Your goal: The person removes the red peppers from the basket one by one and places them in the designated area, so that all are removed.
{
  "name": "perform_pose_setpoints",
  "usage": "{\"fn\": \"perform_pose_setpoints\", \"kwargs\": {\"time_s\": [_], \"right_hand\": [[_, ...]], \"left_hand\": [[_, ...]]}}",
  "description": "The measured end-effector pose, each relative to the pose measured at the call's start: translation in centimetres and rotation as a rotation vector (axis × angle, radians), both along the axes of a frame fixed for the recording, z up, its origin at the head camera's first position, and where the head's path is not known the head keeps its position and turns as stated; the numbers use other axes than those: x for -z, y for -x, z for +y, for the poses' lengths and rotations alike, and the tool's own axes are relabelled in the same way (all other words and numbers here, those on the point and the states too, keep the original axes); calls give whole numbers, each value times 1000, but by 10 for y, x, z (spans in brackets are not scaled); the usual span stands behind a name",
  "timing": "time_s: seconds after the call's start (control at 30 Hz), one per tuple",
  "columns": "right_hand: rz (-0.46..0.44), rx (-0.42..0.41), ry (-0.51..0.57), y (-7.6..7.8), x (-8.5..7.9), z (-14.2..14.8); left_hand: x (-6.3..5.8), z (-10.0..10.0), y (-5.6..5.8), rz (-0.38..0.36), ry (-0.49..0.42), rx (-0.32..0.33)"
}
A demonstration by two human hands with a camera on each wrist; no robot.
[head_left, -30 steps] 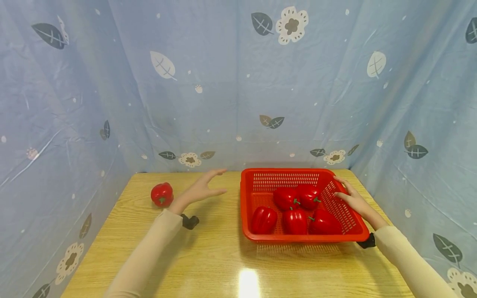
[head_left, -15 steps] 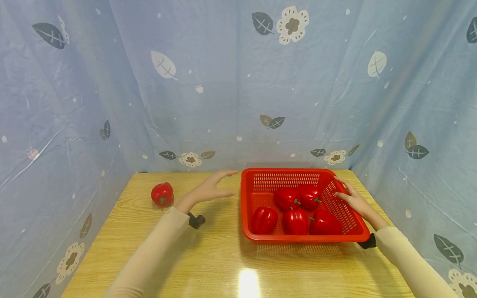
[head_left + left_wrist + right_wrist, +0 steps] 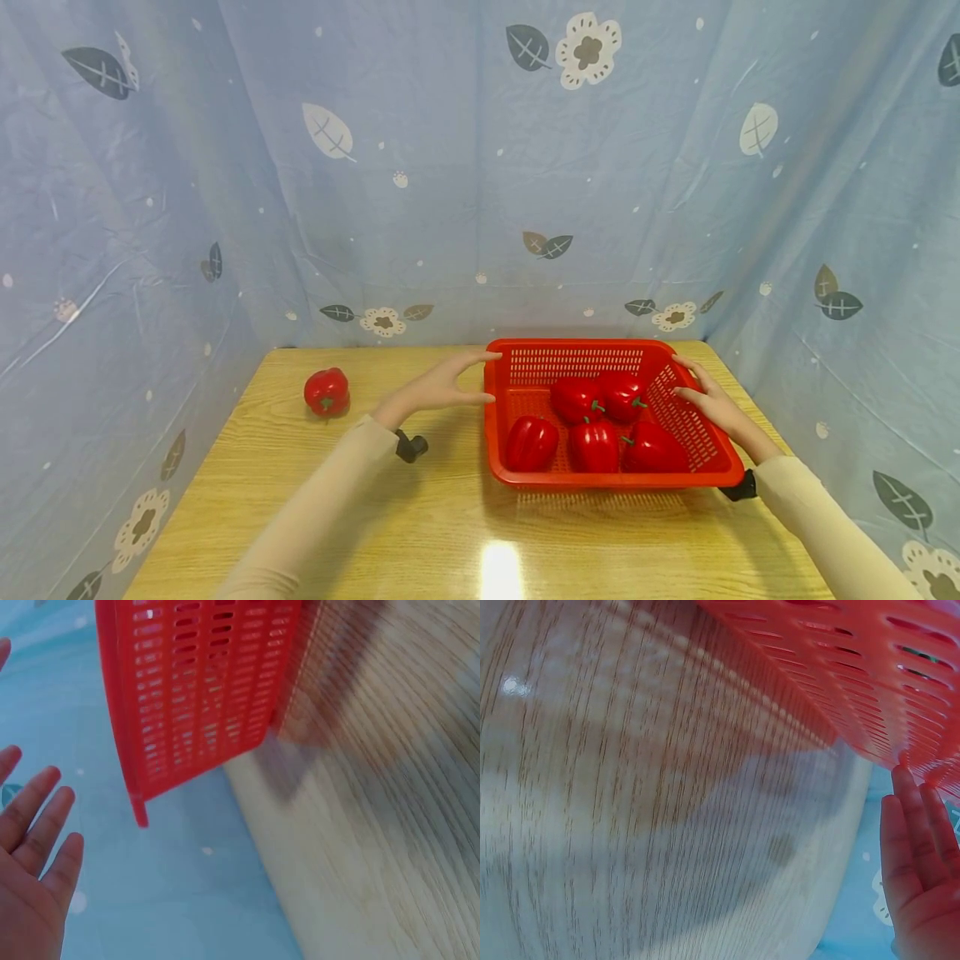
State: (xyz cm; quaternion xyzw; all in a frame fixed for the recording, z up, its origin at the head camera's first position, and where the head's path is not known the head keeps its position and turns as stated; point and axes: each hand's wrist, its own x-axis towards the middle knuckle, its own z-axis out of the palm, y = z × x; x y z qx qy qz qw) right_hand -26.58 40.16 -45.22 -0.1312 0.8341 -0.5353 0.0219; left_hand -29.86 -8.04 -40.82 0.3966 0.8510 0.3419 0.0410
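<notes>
"As you scan from the left, what comes first?"

"One loose red pepper [image 3: 327, 392], near the table's [image 3: 240, 467] far left corner; bare wood separates it from your left hand [image 3: 440, 388]."

"And that hand?"

"Fingers straight, a gap showing between them and the red basket [image 3: 615, 480] in the wrist view. Five peppers [image 3: 531, 443] lie inside. Your right hand's [image 3: 717, 406] straight fingers touch the basket's right wall, near the table's right edge."

blue floral curtain [image 3: 442, 117] | wood-grain table [image 3: 405, 533] | white patch [image 3: 501, 571] on it, probably glare
</notes>
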Motion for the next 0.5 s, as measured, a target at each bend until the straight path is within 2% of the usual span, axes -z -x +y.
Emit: {"fn": "perform_pose_setpoints", "kwargs": {"time_s": [0.5], "right_hand": [[-20,-7,22,-1,0,0]], "left_hand": [[2,25,-3,40,76,71]]}}
